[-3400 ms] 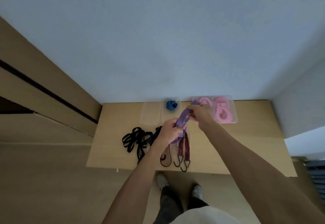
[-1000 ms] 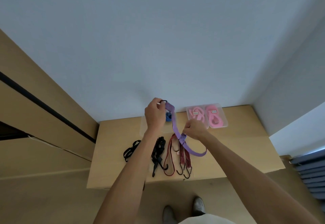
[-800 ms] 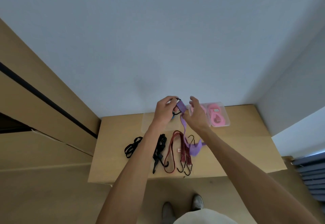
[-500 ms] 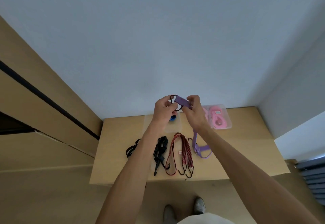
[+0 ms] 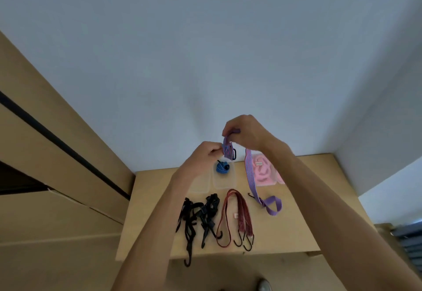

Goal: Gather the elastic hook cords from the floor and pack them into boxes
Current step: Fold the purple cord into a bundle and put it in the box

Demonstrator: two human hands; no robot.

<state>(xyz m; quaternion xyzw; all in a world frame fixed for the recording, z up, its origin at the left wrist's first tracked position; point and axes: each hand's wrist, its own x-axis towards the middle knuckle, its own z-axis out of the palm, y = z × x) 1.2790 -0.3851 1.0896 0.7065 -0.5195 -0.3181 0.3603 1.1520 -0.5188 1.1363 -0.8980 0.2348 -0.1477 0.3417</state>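
I see the purple hook cord (image 5: 251, 174) pinched at its folded top end, its tail hanging to the board. The red cord (image 5: 237, 217) and black cords (image 5: 198, 217) lie loose. 1 clear box (image 5: 225, 178) holds a coiled blue cord (image 5: 222, 167); another (image 5: 277, 180) holds pink cords (image 5: 265, 172).

We pinch the purple cord (image 5: 251, 172) between our left hand (image 5: 205, 157) and right hand (image 5: 245, 134); its tail hangs to the floor board (image 5: 296, 222).

2 bare forearms (image 5: 146, 233) without sleeves, and the toe of 1 grey shoe (image 5: 265, 287) below.
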